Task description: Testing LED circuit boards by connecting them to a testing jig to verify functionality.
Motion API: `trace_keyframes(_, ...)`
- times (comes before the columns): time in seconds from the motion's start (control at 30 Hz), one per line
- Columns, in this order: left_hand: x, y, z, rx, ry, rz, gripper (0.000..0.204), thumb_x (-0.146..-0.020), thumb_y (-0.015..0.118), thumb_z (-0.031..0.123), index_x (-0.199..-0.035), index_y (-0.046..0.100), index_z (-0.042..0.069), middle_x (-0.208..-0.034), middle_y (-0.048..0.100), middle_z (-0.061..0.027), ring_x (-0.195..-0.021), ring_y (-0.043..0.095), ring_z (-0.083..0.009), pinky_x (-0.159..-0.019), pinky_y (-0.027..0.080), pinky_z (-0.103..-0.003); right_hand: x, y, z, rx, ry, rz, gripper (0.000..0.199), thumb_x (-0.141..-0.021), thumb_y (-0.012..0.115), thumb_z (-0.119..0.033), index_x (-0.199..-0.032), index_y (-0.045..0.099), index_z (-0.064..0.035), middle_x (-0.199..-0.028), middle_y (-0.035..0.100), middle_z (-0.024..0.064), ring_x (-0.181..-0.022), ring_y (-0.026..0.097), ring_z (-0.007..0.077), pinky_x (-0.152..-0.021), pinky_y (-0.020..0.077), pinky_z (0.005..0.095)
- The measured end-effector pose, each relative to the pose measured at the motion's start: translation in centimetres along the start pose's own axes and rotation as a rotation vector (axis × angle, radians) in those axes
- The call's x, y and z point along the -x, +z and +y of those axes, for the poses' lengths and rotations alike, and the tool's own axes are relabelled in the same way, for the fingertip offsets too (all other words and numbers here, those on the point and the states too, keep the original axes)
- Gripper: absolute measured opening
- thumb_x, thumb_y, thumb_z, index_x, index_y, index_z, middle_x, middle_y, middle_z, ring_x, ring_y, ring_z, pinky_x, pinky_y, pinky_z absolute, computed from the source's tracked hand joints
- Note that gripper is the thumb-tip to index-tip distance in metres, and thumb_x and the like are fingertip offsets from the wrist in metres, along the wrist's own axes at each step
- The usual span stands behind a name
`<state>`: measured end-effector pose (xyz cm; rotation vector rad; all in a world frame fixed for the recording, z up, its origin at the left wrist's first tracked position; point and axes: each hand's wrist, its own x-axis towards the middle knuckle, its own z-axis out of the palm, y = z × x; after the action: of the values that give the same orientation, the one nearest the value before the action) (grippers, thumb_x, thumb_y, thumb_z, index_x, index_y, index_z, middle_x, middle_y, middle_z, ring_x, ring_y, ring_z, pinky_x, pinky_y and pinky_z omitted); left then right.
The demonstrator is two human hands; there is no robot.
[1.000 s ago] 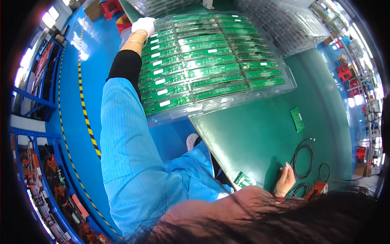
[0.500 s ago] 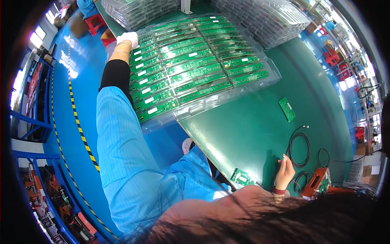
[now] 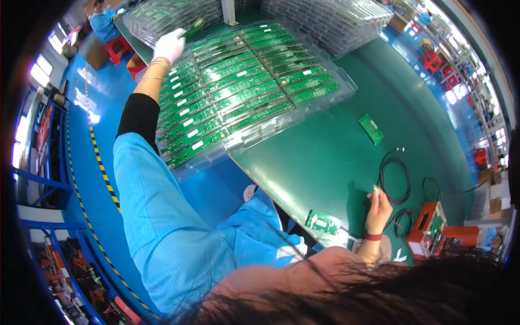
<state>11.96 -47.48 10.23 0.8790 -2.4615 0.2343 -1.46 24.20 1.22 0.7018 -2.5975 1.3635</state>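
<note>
My left hand (image 3: 170, 46), in a white glove, is raised over the far left corner of a clear plastic tray (image 3: 254, 139). It grips a narrow green circuit board (image 3: 194, 27), tilted up off the tray. Below lie rows of green circuit boards (image 3: 242, 89) in the tray's slots, several with white labels. My bare right hand (image 3: 378, 208) is held over the green table at the lower right, thumb and fingertips pinched. A small whitish bit shows at the fingertips, too small to name. Nearest to that hand is a green board (image 3: 323, 222) at the table's edge.
Stacks of clear trays (image 3: 330, 24) stand at the back, left and right of a white post (image 3: 229, 12). One loose board (image 3: 370, 129) lies on the green table (image 3: 303, 162). Coiled black cable (image 3: 395, 181) and an orange box (image 3: 426, 227) are beyond my right hand.
My left hand has lifted from the tray's far left edge, and a circuit board now shows in its grip. The right hand stays pinched in about the same place. The whole view has shifted slightly.
</note>
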Motion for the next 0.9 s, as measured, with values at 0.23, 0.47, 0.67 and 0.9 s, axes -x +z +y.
trace_keyframes(0.23,5.1,-7.5,25.3,1.254,0.42,-0.477,0.023,-0.093,0.046,0.017,-0.106,0.059,0.002,-0.097,0.07,-0.0088,-0.067,0.058,-0.0162,-0.062,0.047,-0.028,0.5,-0.8,0.2,-0.099,-0.092,0.05,0.021,-0.092,0.056,-0.005,-0.108,0.068,0.002,-0.081,0.067,0.0062,-0.068,0.059,0.0131,-0.064,0.0461,0.0227)
trace_keyframes(0.47,16.7,-5.8,44.8,2.012,0.138,-0.964,0.023,-0.091,0.046,0.009,-0.11,0.056,0.001,-0.083,0.068,-0.0135,-0.061,0.054,-0.0162,-0.057,0.045,-0.025,0.8,-0.3,0.3,-0.252,-0.084,0.088,0.019,-0.09,0.06,-0.006,-0.105,0.07,0.0004,-0.077,0.068,0.0048,-0.064,0.06,0.0125,-0.061,0.0463,0.0224)
trace_keyframes(0.67,21.2,-3.2,50.2,2.083,-0.118,-1.132,0.034,-0.091,0.045,0.01,-0.124,0.048,0.002,-0.083,0.065,-0.0129,-0.064,0.057,-0.0157,-0.055,0.046,-0.024,1.2,-0.1,-0.2,-0.181,-0.089,0.024,0.017,-0.09,0.059,-0.006,-0.102,0.069,0.0007,-0.075,0.066,0.0043,-0.061,0.056,0.0117,-0.058,0.0437,0.023)
trace_keyframes(0.9,22.4,-3.1,51.5,2.096,-0.232,-1.122,0.039,-0.091,0.044,0.01,-0.129,0.046,0.003,-0.086,0.061,-0.012,-0.066,0.057,-0.0154,-0.056,0.049,-0.025,0.8,-0.3,0.7,-0.202,-0.032,0.003,0.016,-0.091,0.057,-0.007,-0.099,0.069,0.0003,-0.071,0.062,0.0024,-0.06,0.053,0.0111,-0.056,0.041,0.0226)
